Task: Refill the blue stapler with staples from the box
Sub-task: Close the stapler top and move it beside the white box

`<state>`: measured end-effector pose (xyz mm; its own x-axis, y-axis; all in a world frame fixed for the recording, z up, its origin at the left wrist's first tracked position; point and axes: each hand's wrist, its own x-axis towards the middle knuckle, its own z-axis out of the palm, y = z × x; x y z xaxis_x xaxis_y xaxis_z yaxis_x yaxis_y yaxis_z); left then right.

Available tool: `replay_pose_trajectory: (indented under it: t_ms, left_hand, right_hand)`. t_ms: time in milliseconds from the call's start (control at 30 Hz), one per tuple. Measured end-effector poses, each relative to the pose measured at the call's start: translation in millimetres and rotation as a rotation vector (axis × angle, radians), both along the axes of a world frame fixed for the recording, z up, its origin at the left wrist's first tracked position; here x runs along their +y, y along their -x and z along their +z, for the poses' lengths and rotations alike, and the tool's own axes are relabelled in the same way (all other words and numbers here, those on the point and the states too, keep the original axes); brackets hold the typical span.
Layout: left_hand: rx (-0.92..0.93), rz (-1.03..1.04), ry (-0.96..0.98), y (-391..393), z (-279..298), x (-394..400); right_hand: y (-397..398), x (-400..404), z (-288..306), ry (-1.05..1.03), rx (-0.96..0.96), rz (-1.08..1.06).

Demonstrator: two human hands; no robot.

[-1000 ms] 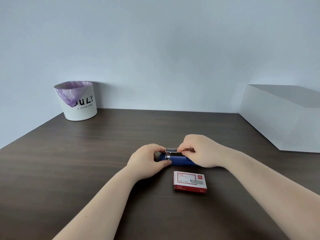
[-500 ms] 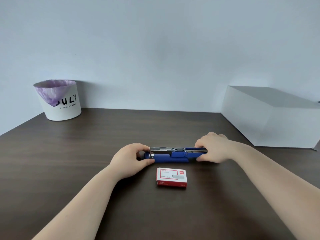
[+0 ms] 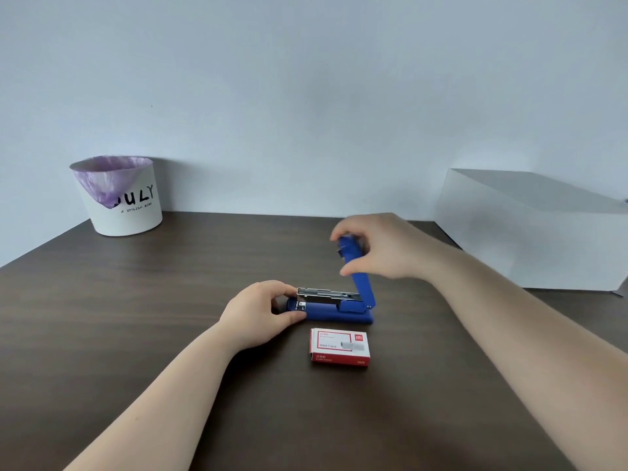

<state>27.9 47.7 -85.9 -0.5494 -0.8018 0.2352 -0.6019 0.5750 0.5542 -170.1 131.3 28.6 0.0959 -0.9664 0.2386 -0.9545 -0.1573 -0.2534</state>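
The left hand [image 3: 258, 312] was closed on the front end of the blue stapler [image 3: 334, 312], which lay on the worktop [image 3: 136, 334], long axis left to right, nose leftward. Its lid [image 3: 356, 266] was pinched upright at the right-end hinge by the right hand [image 3: 384, 248]. If released, the lid could snap shut. The staple box [image 3: 339, 346] lay just in front, still closed.

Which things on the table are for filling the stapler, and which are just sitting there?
For the job:
- blue stapler, cover swung up, held by the left hand and right hand
- staple box, lying shut in front of it

Just sitting there:
- white bin with purple liner
- white box
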Motion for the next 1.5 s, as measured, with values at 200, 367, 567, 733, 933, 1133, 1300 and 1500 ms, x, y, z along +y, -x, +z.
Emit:
replay_pose_trajectory:
  t_ms: [200, 367, 567, 733, 933, 1133, 1300, 1500]
  left_hand:
    - [0.011, 0.011, 0.001, 0, 1, 2]
    - [-0.002, 0.001, -0.021, 0, 3, 3]
    - [0.012, -0.016, -0.059, -1, 4, 2]
    - [0.169, -0.045, -0.247, -16, 14, 0]
    - [0.113, 0.249, -0.185, 2, 13, -14]
    - [-0.060, 0.344, -0.020, 37, 12, -38]
    - [-0.086, 0.384, 0.048, 63, 5, -66]
    - [-0.115, 0.266, 0.066, 124, 7, -97]
  right_hand:
    - [-22, -11, -29, -0.053, -0.111, 0.048]
    - [-11, -11, -52, -0.169, -0.018, -0.022]
    - [-6, -9, -63, -0.152, 0.078, -0.054]
    - [7, 1, -62, -0.077, 0.008, -0.099]
    - [22, 13, -69, -0.058, -0.016, -0.098]
    - [17, 5, -81, 0.060, 0.062, -0.176]
    - [46, -9, -89, 0.133, -0.014, -0.391]
    - [111, -40, -88, 0.162, -0.051, -0.641]
